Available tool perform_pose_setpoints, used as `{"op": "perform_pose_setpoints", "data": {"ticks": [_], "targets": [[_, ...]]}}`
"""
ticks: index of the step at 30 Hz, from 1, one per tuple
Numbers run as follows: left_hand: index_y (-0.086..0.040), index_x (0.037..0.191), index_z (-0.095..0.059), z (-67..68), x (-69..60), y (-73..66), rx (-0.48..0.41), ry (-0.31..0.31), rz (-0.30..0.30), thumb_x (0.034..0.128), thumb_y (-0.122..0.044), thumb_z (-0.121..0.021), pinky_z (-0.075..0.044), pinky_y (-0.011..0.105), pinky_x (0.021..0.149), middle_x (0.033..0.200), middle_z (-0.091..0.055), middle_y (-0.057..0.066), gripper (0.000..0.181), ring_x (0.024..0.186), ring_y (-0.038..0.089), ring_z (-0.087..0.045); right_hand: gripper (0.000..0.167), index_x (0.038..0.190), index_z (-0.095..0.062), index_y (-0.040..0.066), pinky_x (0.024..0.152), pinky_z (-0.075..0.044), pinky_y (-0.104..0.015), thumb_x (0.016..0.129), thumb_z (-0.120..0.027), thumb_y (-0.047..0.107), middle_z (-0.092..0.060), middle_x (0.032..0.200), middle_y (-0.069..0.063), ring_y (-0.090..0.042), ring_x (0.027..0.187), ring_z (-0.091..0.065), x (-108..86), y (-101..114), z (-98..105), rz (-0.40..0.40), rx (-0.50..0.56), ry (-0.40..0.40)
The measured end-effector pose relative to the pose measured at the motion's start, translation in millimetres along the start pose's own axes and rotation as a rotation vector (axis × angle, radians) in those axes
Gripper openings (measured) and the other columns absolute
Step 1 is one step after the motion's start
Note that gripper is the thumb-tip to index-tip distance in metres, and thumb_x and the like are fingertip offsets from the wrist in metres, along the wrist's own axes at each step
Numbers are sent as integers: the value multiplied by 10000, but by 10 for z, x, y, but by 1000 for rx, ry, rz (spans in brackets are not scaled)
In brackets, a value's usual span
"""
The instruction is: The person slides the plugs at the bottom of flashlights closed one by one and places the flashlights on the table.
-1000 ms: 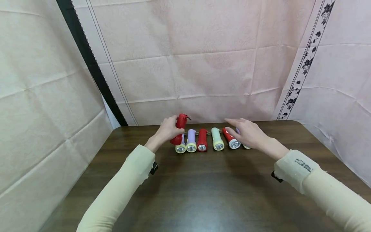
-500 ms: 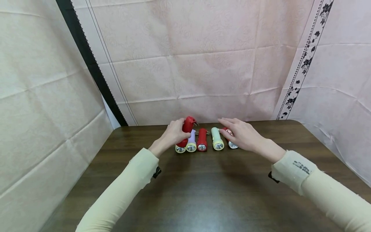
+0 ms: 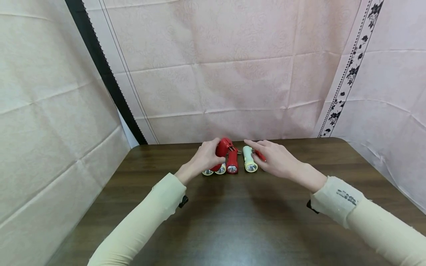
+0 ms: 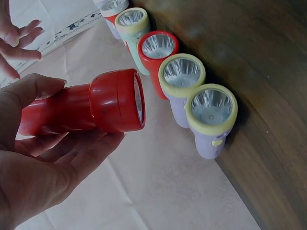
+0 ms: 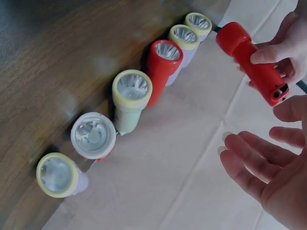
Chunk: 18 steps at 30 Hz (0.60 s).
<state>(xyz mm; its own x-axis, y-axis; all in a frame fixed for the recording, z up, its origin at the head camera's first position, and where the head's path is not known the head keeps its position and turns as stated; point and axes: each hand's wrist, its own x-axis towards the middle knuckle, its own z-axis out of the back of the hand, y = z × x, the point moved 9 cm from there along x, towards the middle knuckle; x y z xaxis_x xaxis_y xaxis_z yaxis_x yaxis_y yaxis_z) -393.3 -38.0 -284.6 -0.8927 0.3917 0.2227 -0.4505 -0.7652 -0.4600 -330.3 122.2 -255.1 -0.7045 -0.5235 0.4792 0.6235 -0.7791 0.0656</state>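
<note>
Left-hand grip (image 3: 205,158) pinches red cylindrical plastic flashlight (image 4: 79,108) above row of purple, red, green plastic flashlights (image 5: 130,91), dark wooden bench (image 3: 213,218); right-hand grip (image 3: 279,159) spread, empty. Best keep thumb opposing fingers, avoid knocking row.

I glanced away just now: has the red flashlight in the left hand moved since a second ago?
Yes. In the head view, the held red flashlight has moved rightward and slightly lower, judged against the row's all-red flashlight, which stays put.
</note>
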Motion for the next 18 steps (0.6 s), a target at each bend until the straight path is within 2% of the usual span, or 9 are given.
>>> {"op": "perform_pose_setpoints", "data": {"ticks": [3, 7, 15, 18], "targets": [[-81, 1159, -544, -30, -4, -24, -5, 5, -11, 817, -149, -701, -565, 303, 746, 1032, -663, 78, 382, 865, 189, -626, 484, 1364, -536, 138, 573, -381, -249, 882, -565, 109, -586, 826, 4, -94, 650, -448, -5, 59, 0, 27, 0, 0], [-85, 1143, -553, -44, -12, -61, 1, 2, -27, 810, -148, -706, -563, 297, 734, 1022, -664, 65, 372, 850, 180, -634, 515, 1356, -540, 135, 515, -316, -203, 847, -538, 58, -490, 734, 54, -45, 562, -361, -8, 138, 9, 59, 21, 12], [-75, 1124, -557, -99, -17, -110, 8, 15, -53, 798, -121, -720, -566, 293, 729, 1006, -665, 68, 368, 848, 176, -632, 589, 1365, -534, 178, 508, -345, -186, 802, -555, 6, -579, 790, 52, -46, 605, -433, -33, 258, -2, 102, 63, 29], [-72, 1114, -560, -124, -19, -122, 7, 21, -59, 800, -119, -724, -569, 293, 733, 1006, -666, 71, 357, 850, 175, -631, 600, 1361, -541, 182, 511, -336, -183, 792, -565, -8, -568, 775, 65, -40, 618, -435, -41, 283, -16, 110, 60, 34]]}}
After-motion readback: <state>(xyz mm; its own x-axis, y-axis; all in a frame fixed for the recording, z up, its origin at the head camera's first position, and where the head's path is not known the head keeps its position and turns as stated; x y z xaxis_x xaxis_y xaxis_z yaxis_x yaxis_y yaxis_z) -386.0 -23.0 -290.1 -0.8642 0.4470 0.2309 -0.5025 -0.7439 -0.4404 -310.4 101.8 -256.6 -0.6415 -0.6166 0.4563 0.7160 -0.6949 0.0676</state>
